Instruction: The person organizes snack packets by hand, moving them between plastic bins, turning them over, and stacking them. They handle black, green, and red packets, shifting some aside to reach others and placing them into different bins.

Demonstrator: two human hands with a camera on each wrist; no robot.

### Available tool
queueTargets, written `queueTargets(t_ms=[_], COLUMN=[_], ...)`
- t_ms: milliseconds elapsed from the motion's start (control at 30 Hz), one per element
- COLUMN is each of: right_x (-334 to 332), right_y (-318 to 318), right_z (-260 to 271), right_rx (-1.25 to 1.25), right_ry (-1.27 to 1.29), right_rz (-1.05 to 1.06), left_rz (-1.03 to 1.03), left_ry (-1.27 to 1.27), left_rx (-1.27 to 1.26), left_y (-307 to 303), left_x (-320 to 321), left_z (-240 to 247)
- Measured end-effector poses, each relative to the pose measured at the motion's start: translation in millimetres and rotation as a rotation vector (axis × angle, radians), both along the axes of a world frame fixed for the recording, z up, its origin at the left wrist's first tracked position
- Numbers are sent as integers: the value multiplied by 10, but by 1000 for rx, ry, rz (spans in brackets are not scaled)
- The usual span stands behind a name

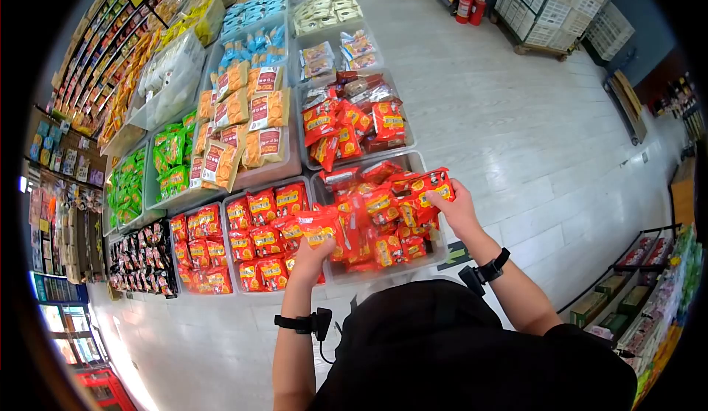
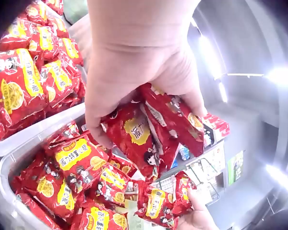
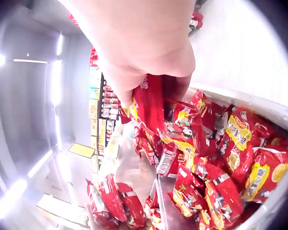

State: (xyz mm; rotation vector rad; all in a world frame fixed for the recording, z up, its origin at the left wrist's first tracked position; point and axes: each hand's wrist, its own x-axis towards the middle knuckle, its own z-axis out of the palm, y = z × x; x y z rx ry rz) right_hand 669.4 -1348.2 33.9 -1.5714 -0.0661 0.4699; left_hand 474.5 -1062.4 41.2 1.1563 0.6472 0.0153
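Observation:
My left hand [image 1: 310, 260] grips a small bunch of red snack packets [image 2: 134, 136] side by side, raised over the near edge of a clear plastic bin [image 1: 435, 252]. Across the same bin, my right hand [image 1: 461, 210] pinches a red snack packet [image 1: 431, 186] between thumb and fingers. In the right wrist view this packet [image 3: 151, 105] hangs under the palm, its far side hidden. More red packets [image 1: 383, 204] with yellow labels lie jumbled in the bin between the hands. From the left wrist, the right hand [image 2: 197, 213] shows low in the picture, by the bin's packets.
Left of this bin, red packets stand in neat rows in two bins [image 1: 234, 271], with black packets [image 1: 144, 260] beyond. Behind are a bin of loose red packets [image 1: 354, 127], tan bags [image 1: 243, 120] and green packets [image 1: 173, 157]. Tiled floor [image 1: 516, 145] lies to the right.

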Motion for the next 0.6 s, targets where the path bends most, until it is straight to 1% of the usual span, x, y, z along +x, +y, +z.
queueTargets(t_ms=[33,67,133,167,200,233,300,333,433,467,567,600], right_x=[10,5,-100,-193,-311,-411,-500,-496,-465,-475,-510,-513], right_y=[-28,-39,-31,19,91,112,92,143,126,106,197,231], right_z=[24,43,60,38,-25,-117,-608,-98,-341,-533,-450,-560], right_rx=[10,95,266,296,328,358,-59,-214,-264,-201,-258,-277], right_ry=[21,120,322,354,384,414,228,192,282,334,434,458], right_rz=[-23,-11,17,58,99,139,295,440,600,624,641,648], left_rz=[-18,-229,-422,-519,-536,-492,-409,-399,-453,-440,-347,-271], left_ry=[17,-34,41,79,73,89,125,142,222,190,265,247], left_rx=[-29,-15,-6,1,7,-34,-117,-122,27,7,106,76], left_y=[0,31,-51,-86,-104,-118,-147,-141,-194,-217,-330,-377], left_x=[5,13,80,110,116,115,106,110,129,141,208,220], left_z=[-4,15,167,202,151,124,69,15,37,17,89,79])
